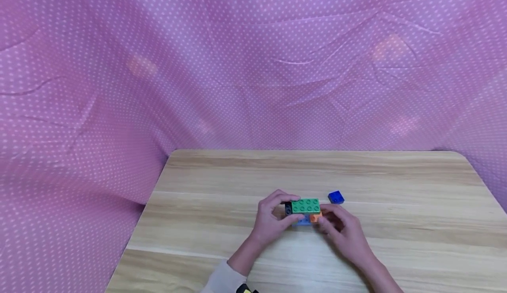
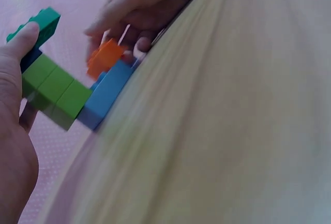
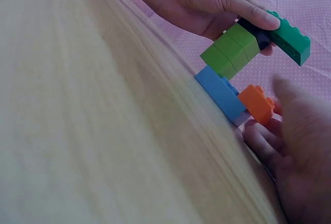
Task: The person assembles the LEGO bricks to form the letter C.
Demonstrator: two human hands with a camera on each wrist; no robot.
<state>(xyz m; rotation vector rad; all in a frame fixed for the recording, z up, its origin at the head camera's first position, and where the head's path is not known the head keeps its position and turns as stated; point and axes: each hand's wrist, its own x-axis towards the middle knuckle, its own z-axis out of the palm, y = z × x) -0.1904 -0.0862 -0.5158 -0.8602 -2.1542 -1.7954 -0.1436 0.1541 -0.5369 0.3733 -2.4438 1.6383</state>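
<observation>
A stack of toy building bricks stands on the table between the hands. A light blue brick (image 3: 220, 93) is lowest, with several lime green bricks (image 3: 230, 49) rising from one end. Above them come a black brick (image 1: 288, 208) and a green brick (image 1: 306, 206) that juts out sideways. My left hand (image 1: 271, 217) grips the upper stack, its thumb near where black and green meet. On the light blue brick's other end sits an orange brick (image 3: 257, 103). My right hand (image 1: 345, 231) has thumb and fingers around it, seemingly pinching it; full contact is partly hidden.
A loose dark blue brick (image 1: 336, 197) lies behind the right hand on the wooden table (image 1: 222, 178). Pink dotted cloth (image 1: 253, 64) hangs behind the table and along its sides.
</observation>
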